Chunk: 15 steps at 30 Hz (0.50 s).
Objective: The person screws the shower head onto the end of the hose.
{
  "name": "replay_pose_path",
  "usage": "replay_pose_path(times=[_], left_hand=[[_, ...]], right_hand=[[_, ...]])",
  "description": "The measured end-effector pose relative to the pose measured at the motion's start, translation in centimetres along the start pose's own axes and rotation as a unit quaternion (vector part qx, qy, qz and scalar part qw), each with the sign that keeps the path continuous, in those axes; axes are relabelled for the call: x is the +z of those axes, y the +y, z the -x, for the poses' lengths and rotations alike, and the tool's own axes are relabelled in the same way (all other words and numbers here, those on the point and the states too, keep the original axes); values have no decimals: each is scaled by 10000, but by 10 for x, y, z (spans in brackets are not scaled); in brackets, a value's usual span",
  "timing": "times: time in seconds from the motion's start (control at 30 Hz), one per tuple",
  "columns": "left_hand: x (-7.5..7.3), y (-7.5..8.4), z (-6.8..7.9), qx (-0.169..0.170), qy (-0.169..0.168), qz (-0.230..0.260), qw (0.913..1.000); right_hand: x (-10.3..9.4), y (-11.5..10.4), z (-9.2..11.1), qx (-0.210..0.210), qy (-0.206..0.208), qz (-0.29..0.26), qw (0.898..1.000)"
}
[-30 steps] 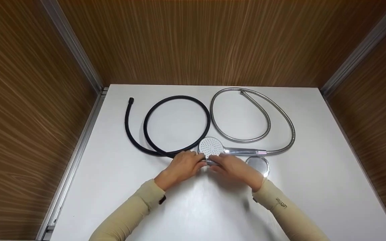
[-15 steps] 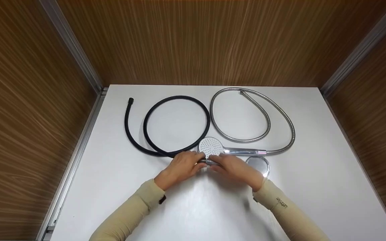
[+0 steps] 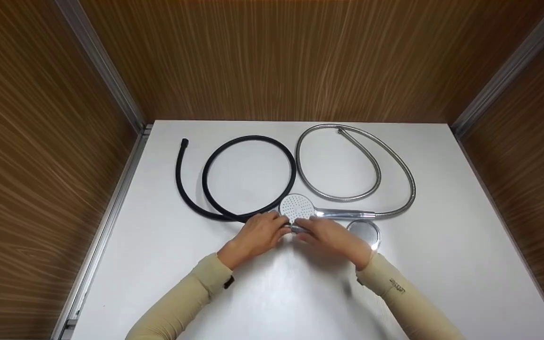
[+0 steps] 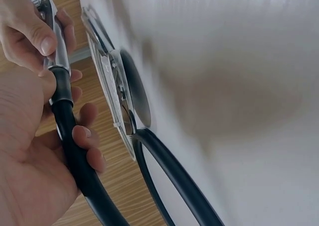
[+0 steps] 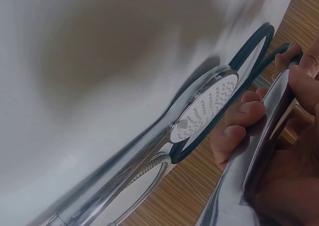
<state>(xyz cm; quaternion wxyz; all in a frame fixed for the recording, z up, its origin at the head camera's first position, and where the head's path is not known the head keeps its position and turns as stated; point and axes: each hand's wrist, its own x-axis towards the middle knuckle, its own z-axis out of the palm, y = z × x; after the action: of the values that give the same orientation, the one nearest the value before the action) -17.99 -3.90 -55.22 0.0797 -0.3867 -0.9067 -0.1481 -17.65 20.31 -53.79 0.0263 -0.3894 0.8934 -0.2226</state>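
Note:
In the head view my left hand (image 3: 255, 233) grips the end of a black shower hose (image 3: 248, 137). My right hand (image 3: 331, 237) holds the chrome handle (image 5: 259, 131) of a shower head, whose round silver head (image 3: 364, 231) shows beyond the wrist. From the left wrist, the dark collar (image 4: 61, 85) of the hose meets the end of the chrome handle, thumb and fingers around it. The thread inside the joint is hidden. Just behind both hands, a second shower head (image 3: 297, 207) lies with its white dotted face up.
A silver metal hose (image 3: 414, 186) runs from the second shower head's handle and loops at the back right of the white table (image 3: 272, 302). The black hose's free end (image 3: 184, 142) lies at the back left. Wood-grain panels (image 3: 272, 61) enclose the back and sides.
My left fingers and thumb shift slightly around the hose collar. The right hand, the second shower head and both hose loops stay in place.

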Motion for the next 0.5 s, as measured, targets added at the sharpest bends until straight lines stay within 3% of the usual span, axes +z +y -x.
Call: replay_pose_path(times=[0.5], left_hand=[[-2, 1, 2, 17, 132, 45, 9999]], right_hand=[[-2, 0, 0, 85, -98, -59, 9999]])
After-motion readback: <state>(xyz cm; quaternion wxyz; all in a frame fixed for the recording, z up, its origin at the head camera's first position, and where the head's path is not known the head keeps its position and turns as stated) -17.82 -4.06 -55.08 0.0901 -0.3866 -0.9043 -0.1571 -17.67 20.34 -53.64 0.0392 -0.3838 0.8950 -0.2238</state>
